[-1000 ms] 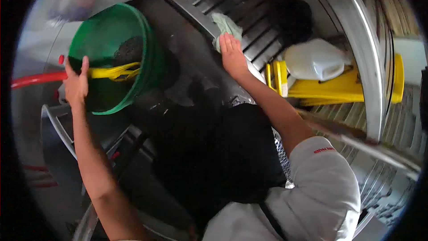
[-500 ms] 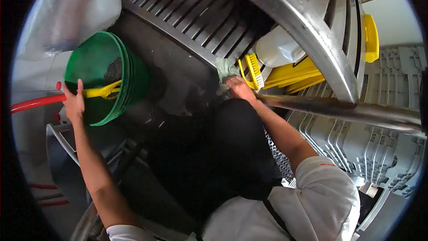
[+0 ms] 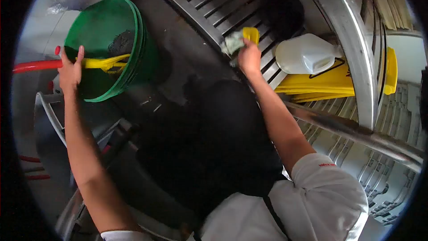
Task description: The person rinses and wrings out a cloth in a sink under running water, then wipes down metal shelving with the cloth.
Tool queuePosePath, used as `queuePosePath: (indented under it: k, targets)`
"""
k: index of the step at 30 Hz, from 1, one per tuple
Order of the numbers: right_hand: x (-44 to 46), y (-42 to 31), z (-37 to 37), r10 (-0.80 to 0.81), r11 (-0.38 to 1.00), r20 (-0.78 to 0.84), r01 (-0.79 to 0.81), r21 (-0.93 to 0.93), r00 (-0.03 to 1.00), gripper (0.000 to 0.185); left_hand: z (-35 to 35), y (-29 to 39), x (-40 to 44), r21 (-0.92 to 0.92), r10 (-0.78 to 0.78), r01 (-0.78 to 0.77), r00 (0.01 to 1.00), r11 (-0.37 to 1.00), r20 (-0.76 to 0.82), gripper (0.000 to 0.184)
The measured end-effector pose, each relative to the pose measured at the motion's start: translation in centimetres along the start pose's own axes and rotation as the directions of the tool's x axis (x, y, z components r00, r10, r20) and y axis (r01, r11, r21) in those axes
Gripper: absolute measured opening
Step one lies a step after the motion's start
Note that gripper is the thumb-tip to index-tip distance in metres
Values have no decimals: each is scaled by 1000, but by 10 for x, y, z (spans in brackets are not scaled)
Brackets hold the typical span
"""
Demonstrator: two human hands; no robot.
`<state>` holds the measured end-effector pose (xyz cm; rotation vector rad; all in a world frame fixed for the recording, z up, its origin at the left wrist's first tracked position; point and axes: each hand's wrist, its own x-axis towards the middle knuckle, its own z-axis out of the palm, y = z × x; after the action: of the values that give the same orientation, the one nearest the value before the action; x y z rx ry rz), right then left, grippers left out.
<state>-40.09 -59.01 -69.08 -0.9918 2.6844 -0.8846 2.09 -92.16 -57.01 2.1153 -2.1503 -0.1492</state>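
My left hand (image 3: 71, 70) is at the left rim of a green bucket (image 3: 145, 53), thumb and finger apart around the yellow and red handle (image 3: 36, 66) that crosses the bucket's mouth. A yellow tool head (image 3: 109, 62) lies over the opening. My right hand (image 3: 250, 57) is closed at the edge of the slatted metal shelf (image 3: 214, 20). It holds a pale green cloth (image 3: 232, 43) and a yellow brush (image 3: 251, 35), whose lower part is hidden by the fingers.
A white jug (image 3: 301, 54) and yellow folded signs (image 3: 318, 82) lie right of my right hand. A curved metal frame (image 3: 356, 31) and a rail (image 3: 347, 129) stand near them. Grey crates (image 3: 383, 165) are at the right, and a dark object (image 3: 283, 11) is on the shelf.
My right hand has moved up from the shelf's corner and lifted the cloth, with the yellow brush now in its grasp. The left hand stays at the handle. The view has shifted.
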Motion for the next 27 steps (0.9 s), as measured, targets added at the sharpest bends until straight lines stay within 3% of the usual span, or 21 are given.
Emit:
queuePosePath:
  k: [1,2,3,5,7,8,10,11,13,15,16,17,19,20,22,25,27]
  targets:
    - [21,-8,5,56,998,-17,-55,42,998,30,3,-2,1,-8,8,-8,1000,1000,-7,101]
    - [47,4,19,-139,989,-211,125,-80,968,29,5,-4,3,-15,19,-19,1000,1000,-17,101]
    - [71,18,30,-341,935,-369,272,-227,864,29,6,-7,5,-20,29,-30,999,999,-29,101]
    - [116,-6,0,-6,987,-313,-44,-153,950,35,7,-9,5,-25,31,-32,999,999,-42,100]
    - [156,16,-20,-265,934,-405,127,-335,875,35,8,-6,4,-19,23,-24,999,1000,-42,99]
    - [205,63,-15,-205,941,-355,83,-329,912,35,6,-3,5,-4,13,-13,999,1000,-34,99]
    - [235,83,-2,-286,950,-454,187,-251,844,38,-6,6,-4,-3,-7,7,1000,1000,2,99]
    - [226,63,-17,-388,920,-604,336,-203,696,41,-5,3,-2,-4,-3,3,1000,1000,-4,99]
    - [185,26,-18,-492,852,-722,441,-283,486,44,0,0,0,-11,18,-18,1000,1000,-15,99]
    - [133,30,23,-594,756,-423,295,-584,684,43,0,2,-1,-5,8,-8,1000,1000,-12,98]
    - [101,20,33,-460,827,-26,417,-376,888,47,-2,3,-2,-7,3,-3,1000,1000,-13,98]
    - [70,9,42,-226,935,376,309,-176,899,50,-3,3,-2,-14,-2,2,1000,1000,-13,98]
    - [30,8,68,-596,762,183,623,-176,782,45,-2,2,0,-30,-11,10,1000,999,-10,98]
    - [39,9,69,-601,762,183,627,-162,778,44,3,-2,1,-49,29,-32,997,998,-67,98]
    - [54,19,68,-601,767,199,629,-130,774,43,4,-3,1,-47,9,-10,1000,999,-22,98]
    - [110,46,97,-566,772,92,566,-290,819,46,3,-2,1,-71,40,-42,999,997,-33,97]
    - [169,52,93,-577,629,99,518,-580,811,48,10,-10,7,-60,97,-103,990,993,-102,97]
